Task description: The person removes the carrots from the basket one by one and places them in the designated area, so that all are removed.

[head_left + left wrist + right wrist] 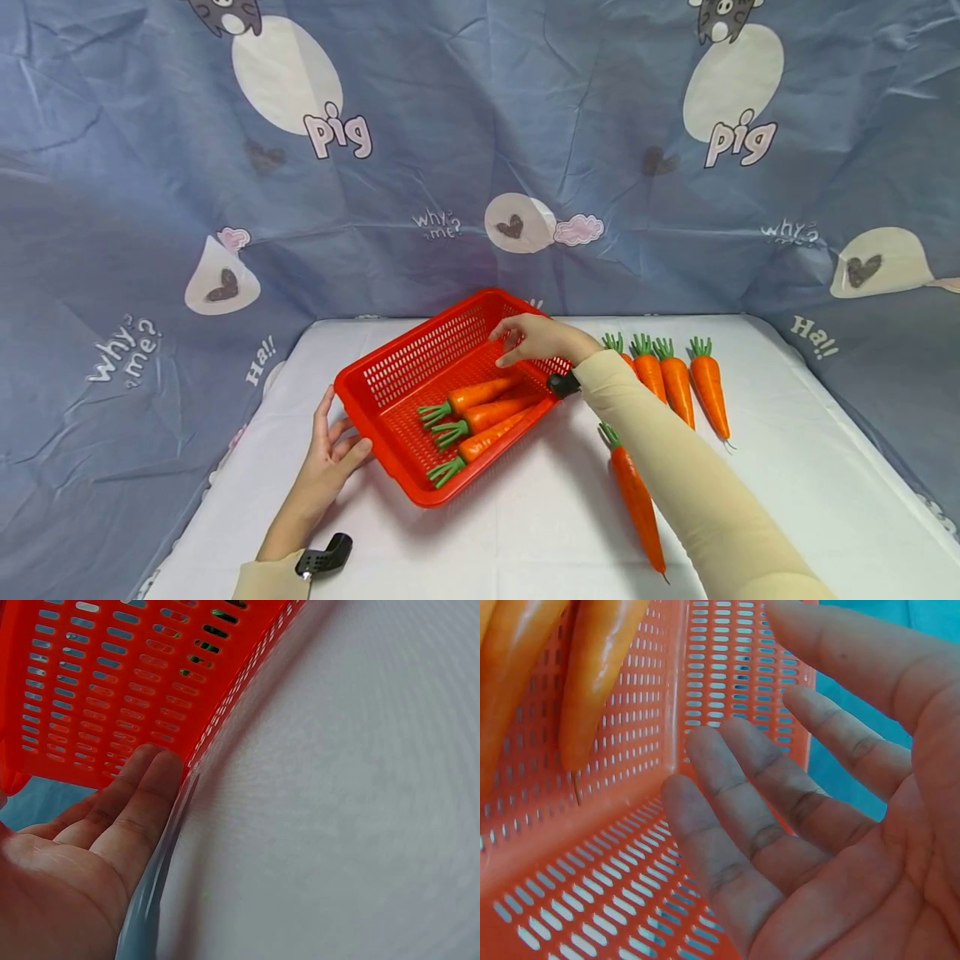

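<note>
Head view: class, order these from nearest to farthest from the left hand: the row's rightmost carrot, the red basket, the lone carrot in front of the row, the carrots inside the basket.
1. Red basket: beside the left hand.
2. Carrots inside the basket: along its near side.
3. Lone carrot: right of the basket.
4. Rightmost carrot: far right, toward the back.

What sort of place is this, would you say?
Probably a makeshift indoor filming booth rather than a kitchen: printed blue fabric hangs behind and along both sides, a white-covered table fills the middle, and small black devices, likely cameras, sit at both wrists.
</note>
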### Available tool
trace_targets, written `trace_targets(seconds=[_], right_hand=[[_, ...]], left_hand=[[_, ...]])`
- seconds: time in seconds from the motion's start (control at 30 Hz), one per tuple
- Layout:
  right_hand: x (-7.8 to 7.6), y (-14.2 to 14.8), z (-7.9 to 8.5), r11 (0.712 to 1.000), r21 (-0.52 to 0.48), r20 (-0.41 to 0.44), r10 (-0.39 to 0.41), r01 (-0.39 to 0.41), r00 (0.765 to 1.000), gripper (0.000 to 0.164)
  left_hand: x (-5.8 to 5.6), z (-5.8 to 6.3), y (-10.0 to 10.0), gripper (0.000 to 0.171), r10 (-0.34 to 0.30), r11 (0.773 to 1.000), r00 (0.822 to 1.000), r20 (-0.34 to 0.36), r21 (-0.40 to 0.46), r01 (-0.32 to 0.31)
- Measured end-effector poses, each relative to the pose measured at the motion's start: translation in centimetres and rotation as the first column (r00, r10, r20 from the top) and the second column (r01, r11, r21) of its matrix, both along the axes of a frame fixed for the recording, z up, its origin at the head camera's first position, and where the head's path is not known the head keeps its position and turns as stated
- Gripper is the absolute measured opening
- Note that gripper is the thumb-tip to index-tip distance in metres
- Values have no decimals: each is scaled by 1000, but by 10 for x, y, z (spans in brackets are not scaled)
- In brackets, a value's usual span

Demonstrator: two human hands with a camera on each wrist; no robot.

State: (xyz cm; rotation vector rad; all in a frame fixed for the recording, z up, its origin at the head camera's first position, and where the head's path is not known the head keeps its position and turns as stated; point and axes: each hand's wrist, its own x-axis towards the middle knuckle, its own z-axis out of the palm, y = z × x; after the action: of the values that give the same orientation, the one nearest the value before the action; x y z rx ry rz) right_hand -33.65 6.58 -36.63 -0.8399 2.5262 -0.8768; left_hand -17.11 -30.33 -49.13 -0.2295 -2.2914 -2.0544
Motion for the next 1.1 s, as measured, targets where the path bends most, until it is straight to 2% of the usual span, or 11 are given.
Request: trace_targets(seconds=[0.27,0.43,0.67,0.87,1.1], right_hand=[[-12,-17,-8,999,49,57,21,-24,998,45],[-12,-29,-9,998,64,106,22,-29,994,46],[-12,-46,-15,995,79,240,39,-60,970,47],[-11,-53,-18,989,130,216,41,-70,976,46],[-9,-61,-26,988,148,250,13,-52,968,47]], left_hand=[[1,1,0,103,-6,1000,1000,-11,13,6],[-1,0,-1,102,-10,1000,1000,-12,4,10],[1,1,-1,102,-9,1000,1000,-11,6,9],[1,2,0,102,-9,1000,1000,-9,0,9],[1,1,-1,103,-13,1000,1000,-15,-6,13]])
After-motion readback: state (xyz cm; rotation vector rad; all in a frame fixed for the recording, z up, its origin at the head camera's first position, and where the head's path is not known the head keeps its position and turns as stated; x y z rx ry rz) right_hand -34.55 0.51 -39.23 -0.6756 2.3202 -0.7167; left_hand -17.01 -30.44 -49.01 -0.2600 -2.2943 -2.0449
